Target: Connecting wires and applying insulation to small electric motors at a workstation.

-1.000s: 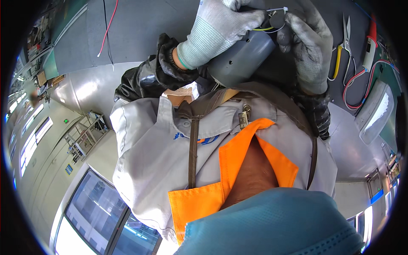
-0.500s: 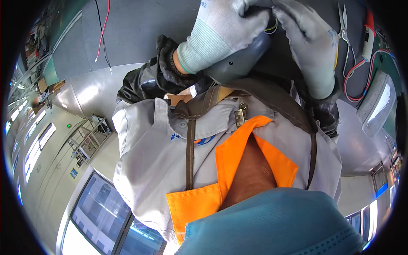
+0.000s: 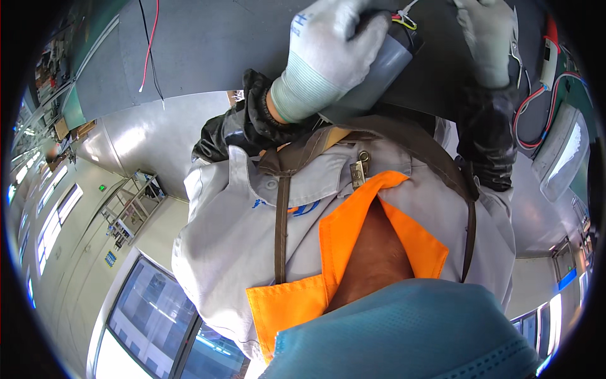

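Observation:
My left hand (image 3: 328,54), in a light grey knit glove, is wrapped around a grey cylindrical part (image 3: 379,72) and holds it tilted above my chest. Short red, yellow and white wires (image 3: 406,18) stick out of the part's upper end. My right hand (image 3: 486,41), also gloved, is raised to the right of that end, a short gap away. Its fingertips run off the top edge of the picture, so what they hold is hidden. Black sleeve covers sit on both forearms.
A dark grey work surface (image 3: 208,44) lies ahead, with a red and a black wire (image 3: 150,47) on its left. At the right lie metal cutters (image 3: 516,44), a red-handled tool (image 3: 551,38), looped red cable (image 3: 536,123) and a pale housing (image 3: 562,158).
Both hands have risen toward the top of the picture with the grey part. My right hand has come off the part's wired end and moved to the right.

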Demonstrator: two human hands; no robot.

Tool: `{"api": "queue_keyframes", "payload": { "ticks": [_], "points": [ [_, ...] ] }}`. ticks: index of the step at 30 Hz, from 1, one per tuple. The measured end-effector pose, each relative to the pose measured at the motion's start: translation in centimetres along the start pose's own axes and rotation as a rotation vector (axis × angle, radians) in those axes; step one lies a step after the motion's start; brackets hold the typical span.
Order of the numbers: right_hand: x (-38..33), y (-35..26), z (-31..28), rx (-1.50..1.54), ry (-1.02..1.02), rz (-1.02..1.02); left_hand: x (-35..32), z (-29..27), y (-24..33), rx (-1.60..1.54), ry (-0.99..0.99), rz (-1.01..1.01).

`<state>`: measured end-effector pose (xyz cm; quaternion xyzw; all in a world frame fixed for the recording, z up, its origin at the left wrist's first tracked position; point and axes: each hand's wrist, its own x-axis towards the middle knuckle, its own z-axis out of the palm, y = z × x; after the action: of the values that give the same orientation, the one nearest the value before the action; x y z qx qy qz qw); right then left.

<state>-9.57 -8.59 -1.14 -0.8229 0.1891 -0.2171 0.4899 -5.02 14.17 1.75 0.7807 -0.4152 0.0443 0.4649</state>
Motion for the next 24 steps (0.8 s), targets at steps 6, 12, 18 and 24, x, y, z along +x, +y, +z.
{"api": "queue_keyframes", "payload": {
  "ticks": [6, 12, 18, 24],
  "points": [
    [-1.2, -0.4, -0.1, 0.428, -0.127, 0.122, 0.8, -0.4, 1.5, 0.213, -0.274, -0.096],
    [-3.6, -1.6, -1.1, 1.156, -0.508, 0.264, 1.6, 1.4, -1.3, 0.191, -0.216, 0.456],
    [-7.9, -5.1, -3.6, 0.789, -0.364, 0.487, 4.4, -1.7, -2.1, 0.437, -0.613, 0.806],
    [-1.6, -5.0, 0.9, 0.983, -0.544, 0.319, 3.9, -0.5, 0.6, 0.388, -0.717, 0.816]
  ]
}}
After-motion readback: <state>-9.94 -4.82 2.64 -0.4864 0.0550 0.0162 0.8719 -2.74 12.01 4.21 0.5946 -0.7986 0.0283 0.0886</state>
